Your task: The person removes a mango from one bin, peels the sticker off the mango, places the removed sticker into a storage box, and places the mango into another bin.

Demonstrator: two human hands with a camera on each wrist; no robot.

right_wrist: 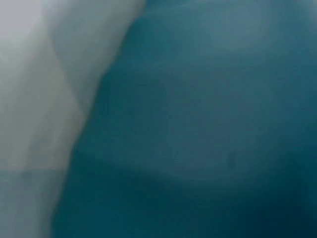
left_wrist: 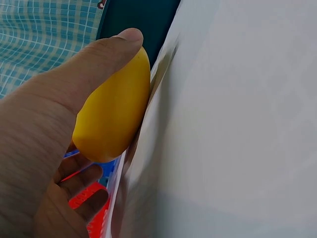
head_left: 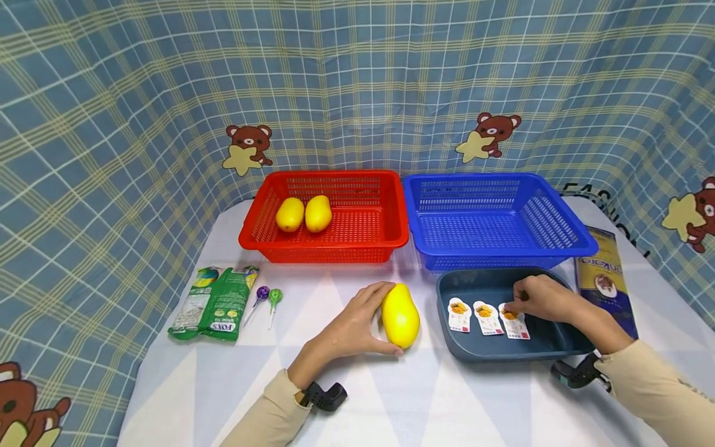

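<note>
A yellow mango (head_left: 400, 315) lies on the white table, and my left hand (head_left: 353, 326) holds it from the left, thumb at its near end and fingers at its far end. In the left wrist view the thumb lies along the mango (left_wrist: 116, 116). Inside the dark blue-green tray (head_left: 455, 349), my right hand (head_left: 544, 300) has its fingers curled at the top of a white card (head_left: 515, 323) with a mango picture, pinching it. Two similar cards, a middle one (head_left: 488, 318) and a left one (head_left: 459, 315), lie beside it. The right wrist view is blurred and shows only the tray (right_wrist: 178, 124) and tablecloth.
Behind are a red basket (head_left: 324, 254) with two mangoes (head_left: 318, 214) in it and a blue basket (head_left: 503, 253). At left lie a green snack bag (head_left: 218, 304), a purple lollipop (head_left: 262, 292) and a green lollipop (head_left: 275, 296). A dark blue and gold packet (head_left: 606, 279) lies right of the tray.
</note>
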